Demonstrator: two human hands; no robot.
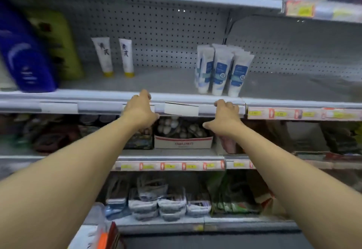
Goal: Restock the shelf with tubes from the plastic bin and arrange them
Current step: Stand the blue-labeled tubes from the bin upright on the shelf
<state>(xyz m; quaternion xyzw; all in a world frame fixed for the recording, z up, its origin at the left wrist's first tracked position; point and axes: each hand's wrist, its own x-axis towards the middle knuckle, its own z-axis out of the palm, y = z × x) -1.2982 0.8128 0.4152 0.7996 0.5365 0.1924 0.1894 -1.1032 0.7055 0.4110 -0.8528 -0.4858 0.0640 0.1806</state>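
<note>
On the grey shelf [156,84] two white tubes with yellow caps [114,56] stand cap-down against the pegboard back. Further right a tight group of several white-and-blue tubes [221,70] stands cap-down near the shelf's front. My left hand [140,110] and my right hand [225,118] both reach up to the shelf's front rail, fingers resting on its edge, with no tube in either. A white label holder [181,108] on the rail lies between the two hands. The plastic bin shows only as a clear edge at the bottom left [94,227].
A dark blue bottle [23,53] and a green package [58,45] stand at the shelf's left end. The shelf below holds a white carton of small items [183,141]. Lower still lie packets [160,203]. Price tags line the rails.
</note>
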